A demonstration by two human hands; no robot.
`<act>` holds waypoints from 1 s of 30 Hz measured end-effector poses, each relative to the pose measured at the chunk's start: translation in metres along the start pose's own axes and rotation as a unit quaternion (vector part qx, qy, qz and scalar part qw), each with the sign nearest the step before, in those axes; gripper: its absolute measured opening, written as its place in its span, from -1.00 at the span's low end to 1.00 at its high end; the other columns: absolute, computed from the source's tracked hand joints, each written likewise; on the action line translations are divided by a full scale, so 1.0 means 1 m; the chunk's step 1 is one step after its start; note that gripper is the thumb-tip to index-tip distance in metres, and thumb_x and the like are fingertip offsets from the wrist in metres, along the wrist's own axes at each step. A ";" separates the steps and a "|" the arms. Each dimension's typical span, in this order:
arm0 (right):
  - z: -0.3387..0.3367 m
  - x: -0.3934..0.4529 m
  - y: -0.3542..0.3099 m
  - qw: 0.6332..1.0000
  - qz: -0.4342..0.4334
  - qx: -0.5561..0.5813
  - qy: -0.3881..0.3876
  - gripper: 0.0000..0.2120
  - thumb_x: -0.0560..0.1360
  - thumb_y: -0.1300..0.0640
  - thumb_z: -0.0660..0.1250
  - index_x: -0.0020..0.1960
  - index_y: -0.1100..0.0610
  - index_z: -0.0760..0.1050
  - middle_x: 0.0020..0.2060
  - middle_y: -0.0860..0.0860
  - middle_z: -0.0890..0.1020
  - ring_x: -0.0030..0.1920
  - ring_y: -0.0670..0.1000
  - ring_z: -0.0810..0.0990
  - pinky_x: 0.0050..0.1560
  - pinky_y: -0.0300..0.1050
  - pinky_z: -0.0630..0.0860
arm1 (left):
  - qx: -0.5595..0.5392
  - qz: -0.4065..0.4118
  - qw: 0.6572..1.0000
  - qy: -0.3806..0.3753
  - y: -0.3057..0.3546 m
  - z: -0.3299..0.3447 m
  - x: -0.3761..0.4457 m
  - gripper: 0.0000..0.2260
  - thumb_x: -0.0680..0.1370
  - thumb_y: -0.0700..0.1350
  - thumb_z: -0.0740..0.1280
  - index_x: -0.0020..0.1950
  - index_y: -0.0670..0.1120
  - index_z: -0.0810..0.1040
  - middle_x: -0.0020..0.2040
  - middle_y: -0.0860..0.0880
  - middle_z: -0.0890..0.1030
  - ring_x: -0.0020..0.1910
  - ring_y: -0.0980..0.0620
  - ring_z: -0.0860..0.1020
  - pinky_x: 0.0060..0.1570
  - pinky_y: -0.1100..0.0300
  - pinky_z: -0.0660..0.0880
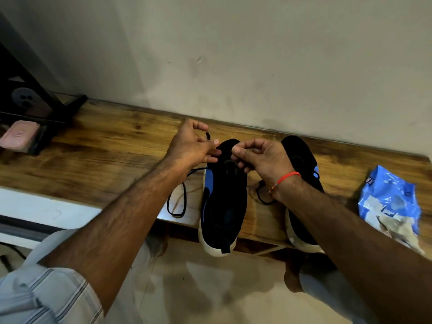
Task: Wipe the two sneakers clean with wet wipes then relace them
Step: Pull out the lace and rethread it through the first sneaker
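Observation:
Two black-and-blue sneakers with white soles lie on a wooden shelf [105,146], heels hanging over its front edge. My hands work over the left sneaker [224,206] near its toe. My left hand [189,146] pinches a black lace [177,202], whose tip sticks up beside my fingers; the rest loops down left of the shoe. My right hand [259,157] pinches the lace at the eyelets. The right sneaker [301,160] is partly hidden under my right forearm.
A blue wet-wipe pack [390,202] lies at the shelf's right end with used wipes beside it. A pink case [18,135] and a black stand [35,101] sit at the far left. The wall runs right behind the shelf.

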State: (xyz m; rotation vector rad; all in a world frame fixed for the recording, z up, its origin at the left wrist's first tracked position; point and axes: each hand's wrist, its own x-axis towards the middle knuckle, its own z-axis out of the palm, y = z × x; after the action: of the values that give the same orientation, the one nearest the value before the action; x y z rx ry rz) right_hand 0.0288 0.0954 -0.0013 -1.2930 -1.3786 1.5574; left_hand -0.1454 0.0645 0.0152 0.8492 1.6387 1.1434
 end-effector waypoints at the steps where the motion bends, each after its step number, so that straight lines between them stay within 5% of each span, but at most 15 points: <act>1: 0.000 -0.001 -0.002 1.000 0.000 -0.003 0.012 -0.89 0.46 0.20 0.49 -0.07 0.23 0.62 -0.29 0.07 0.71 -0.38 -0.07 0.57 -0.42 -0.27 0.49 | 0.090 0.046 0.994 0.035 -0.004 0.000 0.002 -0.66 0.54 -0.18 0.49 0.21 0.06 0.44 0.23 -0.16 0.59 0.08 -0.09 0.67 0.02 0.01 0.66; 3: -0.002 -0.004 -0.005 0.999 -0.002 -0.012 0.031 -0.82 0.44 0.15 0.52 -0.09 0.23 0.59 -0.31 0.07 0.70 -0.41 -0.10 0.55 -0.47 -0.29 0.44 | 0.295 0.141 0.942 0.079 -0.007 0.001 0.003 -0.62 0.52 -0.01 0.50 0.29 0.18 0.49 0.45 -0.07 0.37 0.39 -0.12 0.41 0.28 0.01 0.46; 5: -0.003 -0.005 -0.007 0.999 -0.007 -0.022 0.043 -0.80 0.44 0.13 0.52 -0.11 0.25 0.59 -0.39 0.00 0.64 -0.47 -0.18 0.52 -0.49 -0.35 0.40 | 0.386 0.214 0.895 0.061 -0.005 0.004 0.000 -0.69 0.54 0.11 0.45 0.28 0.23 0.57 0.54 -0.02 0.28 0.49 -0.12 0.23 0.40 -0.09 0.26; 7: -0.003 -0.004 -0.005 0.999 0.008 -0.014 0.040 -0.81 0.45 0.14 0.52 -0.12 0.26 0.60 -0.48 -0.09 0.59 -0.50 -0.20 0.50 -0.51 -0.36 0.38 | 0.326 0.265 0.907 -0.008 -0.006 0.007 0.000 -0.83 0.58 0.07 0.40 0.16 0.17 0.67 0.35 0.08 0.55 0.38 0.10 0.43 0.40 -0.06 0.37; 10: -0.002 -0.001 0.000 0.995 0.077 0.063 0.017 -0.82 0.43 0.12 0.52 -0.16 0.23 0.62 -0.44 -0.02 0.58 -0.45 -0.09 0.45 -0.53 -0.29 0.37 | 0.237 0.264 0.933 -0.059 -0.008 0.012 -0.002 -0.88 0.60 -0.13 0.42 0.07 0.02 0.73 -0.08 0.26 0.67 -0.01 0.41 0.59 0.05 0.43 0.52; 15: -0.003 0.006 0.005 0.991 0.093 0.096 0.021 -0.83 0.51 0.17 0.43 -0.24 0.19 0.60 -0.39 0.04 0.57 -0.44 -0.08 0.42 -0.46 -0.25 0.38 | 0.217 0.224 0.945 -0.096 -0.007 0.014 -0.002 -0.81 0.51 -0.09 0.51 0.12 0.02 0.73 0.00 0.18 0.71 -0.05 0.38 0.62 -0.01 0.46 0.53; 22: 0.003 0.003 0.006 0.983 0.116 0.142 -0.022 -0.84 0.56 0.17 0.37 -0.14 0.22 0.63 -0.32 0.07 0.62 -0.39 -0.06 0.48 -0.40 -0.23 0.43 | 0.295 0.237 0.925 -0.021 -0.013 0.014 0.001 -0.87 0.52 -0.19 0.49 0.06 -0.07 0.74 -0.08 0.07 0.70 -0.23 0.33 0.57 -0.19 0.57 0.46; 26: 0.000 0.004 0.006 0.995 0.085 -0.038 0.029 -0.78 0.57 0.05 0.38 0.08 0.20 0.64 -0.18 0.02 0.65 -0.32 -0.09 0.49 -0.40 -0.30 0.41 | 0.340 0.218 0.915 0.027 -0.014 0.004 0.009 -0.93 0.58 -0.15 0.44 0.03 -0.06 0.71 -0.06 0.05 0.69 -0.13 0.24 0.58 -0.20 0.60 0.39; 30: -0.006 0.004 0.011 0.953 0.058 -0.296 0.007 -0.47 0.49 -0.17 0.42 0.33 0.13 0.52 0.15 0.02 0.60 0.10 -0.02 0.59 -0.03 -0.25 0.52 | 0.279 0.153 0.944 0.084 -0.018 -0.006 0.020 -0.94 0.60 -0.13 0.41 -0.06 0.00 0.63 -0.17 0.13 0.64 -0.21 0.30 0.55 -0.38 0.60 0.35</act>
State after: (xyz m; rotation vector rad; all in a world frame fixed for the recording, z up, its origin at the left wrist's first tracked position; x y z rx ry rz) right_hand 0.0346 0.0985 -0.0126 -1.7532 -1.8742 1.2374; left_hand -0.1578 0.0744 -0.0074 1.4413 2.0683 0.9805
